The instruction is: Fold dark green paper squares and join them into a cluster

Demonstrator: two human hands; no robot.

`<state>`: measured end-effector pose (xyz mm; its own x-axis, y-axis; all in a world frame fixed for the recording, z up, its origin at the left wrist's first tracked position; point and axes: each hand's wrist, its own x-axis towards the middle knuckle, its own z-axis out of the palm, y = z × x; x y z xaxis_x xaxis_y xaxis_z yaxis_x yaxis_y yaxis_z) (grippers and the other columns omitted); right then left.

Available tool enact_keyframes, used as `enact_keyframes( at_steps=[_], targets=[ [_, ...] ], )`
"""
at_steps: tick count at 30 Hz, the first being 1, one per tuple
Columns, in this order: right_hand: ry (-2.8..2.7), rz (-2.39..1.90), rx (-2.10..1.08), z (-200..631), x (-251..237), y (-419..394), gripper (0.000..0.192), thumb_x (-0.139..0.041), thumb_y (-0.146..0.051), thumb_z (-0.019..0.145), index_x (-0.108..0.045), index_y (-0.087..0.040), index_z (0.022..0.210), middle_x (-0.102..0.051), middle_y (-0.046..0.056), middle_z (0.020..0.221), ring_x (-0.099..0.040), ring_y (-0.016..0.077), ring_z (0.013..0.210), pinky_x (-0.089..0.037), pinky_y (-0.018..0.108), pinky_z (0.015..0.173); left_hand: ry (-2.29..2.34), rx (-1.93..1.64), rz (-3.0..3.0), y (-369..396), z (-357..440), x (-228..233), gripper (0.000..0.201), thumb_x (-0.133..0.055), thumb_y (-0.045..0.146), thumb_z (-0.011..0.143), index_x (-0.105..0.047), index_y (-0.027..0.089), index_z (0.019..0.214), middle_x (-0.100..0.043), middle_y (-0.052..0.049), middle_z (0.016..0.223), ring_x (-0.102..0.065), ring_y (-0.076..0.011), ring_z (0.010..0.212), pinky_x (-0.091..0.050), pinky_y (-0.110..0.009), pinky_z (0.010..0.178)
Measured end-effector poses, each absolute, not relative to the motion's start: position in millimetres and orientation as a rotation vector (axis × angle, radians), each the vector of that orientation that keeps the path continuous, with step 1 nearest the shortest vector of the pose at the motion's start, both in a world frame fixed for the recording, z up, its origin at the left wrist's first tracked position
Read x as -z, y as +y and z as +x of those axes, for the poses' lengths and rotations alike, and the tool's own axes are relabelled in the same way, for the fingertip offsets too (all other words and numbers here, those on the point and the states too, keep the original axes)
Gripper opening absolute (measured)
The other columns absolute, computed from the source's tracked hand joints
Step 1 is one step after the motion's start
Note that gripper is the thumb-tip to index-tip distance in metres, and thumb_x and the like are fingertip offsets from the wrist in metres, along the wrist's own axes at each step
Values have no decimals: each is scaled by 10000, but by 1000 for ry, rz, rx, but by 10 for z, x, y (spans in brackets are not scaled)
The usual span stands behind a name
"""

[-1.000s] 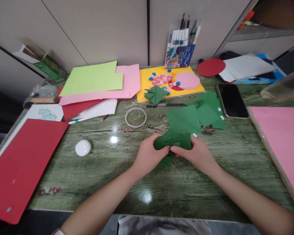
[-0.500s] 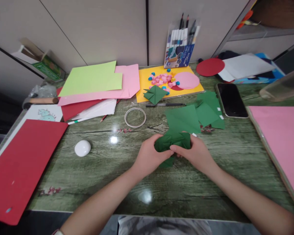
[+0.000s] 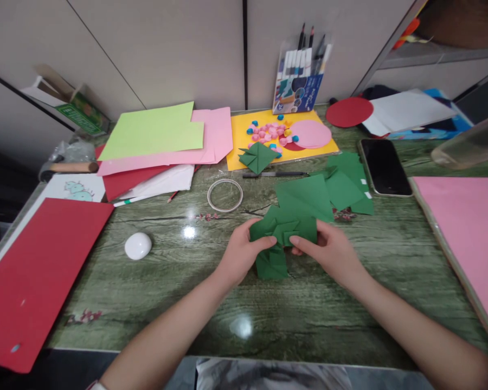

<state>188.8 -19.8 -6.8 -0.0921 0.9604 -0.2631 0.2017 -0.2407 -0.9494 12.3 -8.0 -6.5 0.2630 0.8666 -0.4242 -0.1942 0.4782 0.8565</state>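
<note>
A folded green paper piece [image 3: 282, 230] is held just above the green wood-grain table [image 3: 179, 281] between both hands. My left hand [image 3: 239, 254] pinches its left side with thumb on top. My right hand [image 3: 329, 252] grips its right side. A lower flap of the piece [image 3: 271, 264] hangs toward me between the hands. Loose green paper squares [image 3: 305, 196] lie just behind the hands, with more green sheets [image 3: 347, 181] to their right. Another folded green piece [image 3: 258, 156] rests on the yellow sheet [image 3: 244, 135] farther back.
A tape ring [image 3: 225, 195], a pen [image 3: 274, 174] and a white oval object [image 3: 138, 245] lie on the table. Red card [image 3: 36, 271] fills the left, pink paper [image 3: 467, 227] the right, a phone [image 3: 384, 166] back right. Stacked coloured papers [image 3: 158, 135], pink beads [image 3: 268, 131] and a marker pack [image 3: 299, 81] stand behind.
The green piece has opened out wider between my hands and its lower flap now shows more fully. My left thumb has shifted onto the top of the paper.
</note>
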Motion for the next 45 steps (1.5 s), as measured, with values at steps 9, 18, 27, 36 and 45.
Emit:
enact_keyframes(
  at_steps=[9,18,27,36,45],
  targets=[
    [-1527,-1593,-1259,1874,78,-222,185,-583,-384,770,-563,-213,701,-643,3,614,-603,175,590,-480,296,580,1168,-755,1083,-88,89,75,205,-651,294,710,-631,178,878,-656,-38,864,-589,-202,821,-457,-320,765],
    [-1240,-1430,-1530,1887,150,-198,207,-655,-370,723,-610,-190,815,-672,18,751,-622,165,699,-510,296,661,1158,-791,1106,-72,82,100,244,-626,315,741,-626,182,946,-655,-49,934,-583,-208,871,-453,-332,810],
    [-1257,-1472,-1523,1879,110,-205,255,-618,-417,760,-580,-170,716,-645,13,624,-595,122,570,-481,243,569,1159,-790,1129,-65,71,108,225,-617,314,751,-621,168,922,-649,-52,922,-578,-200,870,-451,-315,802],
    [-1532,-1619,-1345,1929,127,-238,484,-359,-514,887,-495,-187,558,-495,-30,444,-463,90,411,-358,233,469,1146,-801,1107,-63,85,111,211,-621,286,746,-629,164,918,-657,-49,926,-583,-196,862,-456,-313,801],
    [-1768,-1671,-994,1908,108,-258,468,-380,-469,890,-484,-199,522,-449,-41,416,-429,98,410,-327,243,486,1097,-815,993,-97,111,131,223,-635,290,743,-622,165,927,-656,-42,906,-585,-179,835,-458,-300,779]
  ],
)
